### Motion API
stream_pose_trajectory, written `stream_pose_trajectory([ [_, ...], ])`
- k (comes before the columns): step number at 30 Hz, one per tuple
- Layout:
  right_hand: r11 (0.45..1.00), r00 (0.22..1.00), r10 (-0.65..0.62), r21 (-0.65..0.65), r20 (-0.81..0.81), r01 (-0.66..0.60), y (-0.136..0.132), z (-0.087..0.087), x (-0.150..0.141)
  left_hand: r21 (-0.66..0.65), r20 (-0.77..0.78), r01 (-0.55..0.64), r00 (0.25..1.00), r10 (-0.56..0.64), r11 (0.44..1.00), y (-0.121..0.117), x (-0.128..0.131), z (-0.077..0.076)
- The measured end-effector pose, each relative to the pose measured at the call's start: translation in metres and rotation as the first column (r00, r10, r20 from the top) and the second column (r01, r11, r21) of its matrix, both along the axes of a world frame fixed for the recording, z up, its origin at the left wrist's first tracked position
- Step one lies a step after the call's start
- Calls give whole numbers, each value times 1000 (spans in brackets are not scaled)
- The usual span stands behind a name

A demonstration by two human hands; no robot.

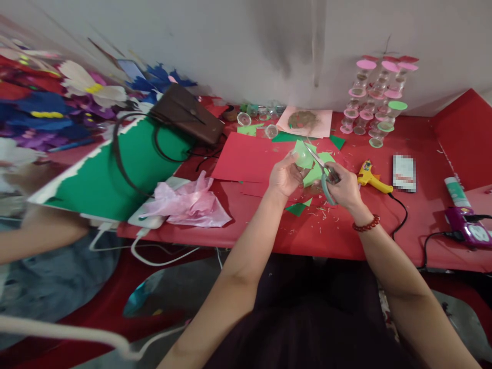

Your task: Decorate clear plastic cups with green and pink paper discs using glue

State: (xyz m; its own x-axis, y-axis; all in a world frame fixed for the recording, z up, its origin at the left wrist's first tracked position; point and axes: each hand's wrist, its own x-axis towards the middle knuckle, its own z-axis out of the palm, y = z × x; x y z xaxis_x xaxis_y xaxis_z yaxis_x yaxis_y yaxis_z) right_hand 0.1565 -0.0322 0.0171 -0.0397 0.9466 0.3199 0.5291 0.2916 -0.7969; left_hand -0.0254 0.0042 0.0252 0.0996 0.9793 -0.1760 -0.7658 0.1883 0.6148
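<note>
My left hand [285, 176] is closed on a piece of light green paper [305, 155], with a clear round plastic piece seemingly pressed against it. In my right hand [343, 185] is a pair of scissors [326, 179] with grey-green handles, its blades at the right edge of that paper. More light green paper [312, 177] lies just below the blades. Under both hands are red paper sheets [246, 156], small paper scraps and a dark green offcut [296, 209]. A yellow glue gun [374, 179] rests just right of my right hand.
Pink-and-clear stacked plastic cups [380, 97] stand at the back right. A brown bag [188, 114] sits on a green board [126, 174] at left, near a pink plastic bag [188, 202]. The glue gun's cord runs off the front edge. Another person's arm [46, 230] is at far left.
</note>
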Motion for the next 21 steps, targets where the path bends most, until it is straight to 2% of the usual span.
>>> stream_pose_trajectory([
  [13,995,986,17,-90,-166,-32,-1,1,0,50,-19,27,999,-26,998,0,-4,4],
  [21,992,976,29,-114,-216,-55,3,-2,7,48,-21,44,999,-43,998,1,-7,4],
])
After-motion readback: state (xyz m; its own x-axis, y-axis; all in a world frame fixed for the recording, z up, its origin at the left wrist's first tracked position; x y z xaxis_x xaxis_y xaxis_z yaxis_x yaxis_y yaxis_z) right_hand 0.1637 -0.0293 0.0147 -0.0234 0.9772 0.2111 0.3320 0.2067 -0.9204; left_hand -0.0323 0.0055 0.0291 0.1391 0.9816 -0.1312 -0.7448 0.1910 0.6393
